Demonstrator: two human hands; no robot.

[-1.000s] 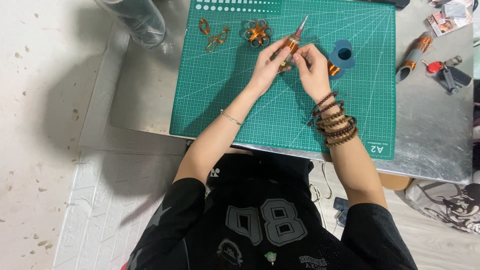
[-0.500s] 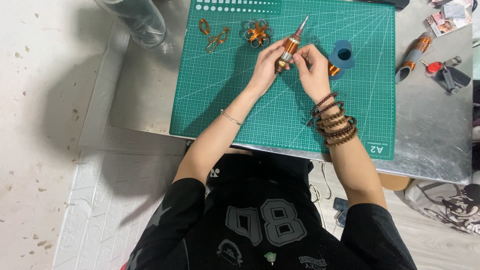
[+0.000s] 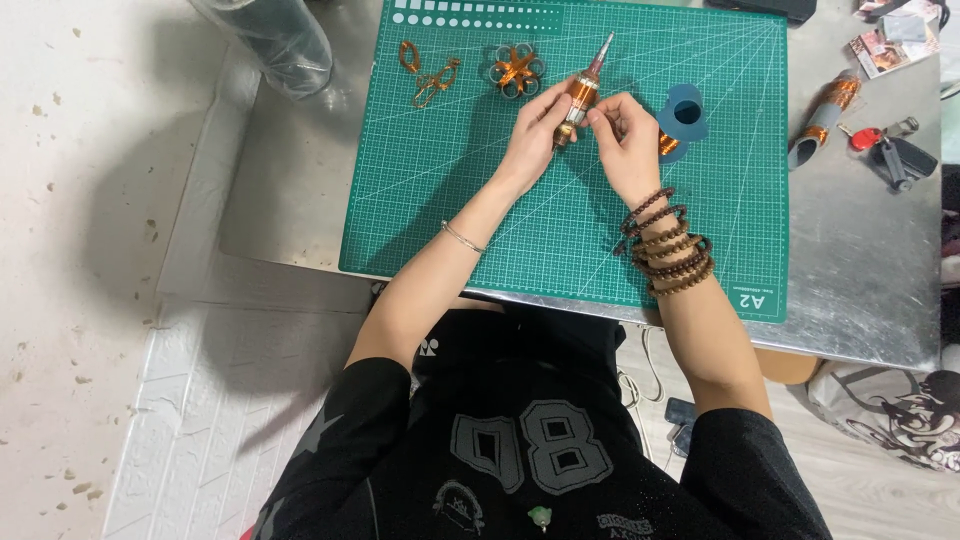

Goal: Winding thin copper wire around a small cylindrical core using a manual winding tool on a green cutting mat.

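Copper-wound tool, slim with a pointed metal tip, is held up just above the far part of a green cutting mat. It looks light and rigid, but the fine copper wire on its barrel seems delicate and likely to slip or unwind, so the bare ends look like the safer places to grip. The left hand is closed around the lower shaft; the right hand pinches the wound middle from the other side, beaded bracelets on its wrist. Beside the right hand lies a blue-grey spool. Farther left on the mat sit copper wire flowers. A metal table lies under the mat
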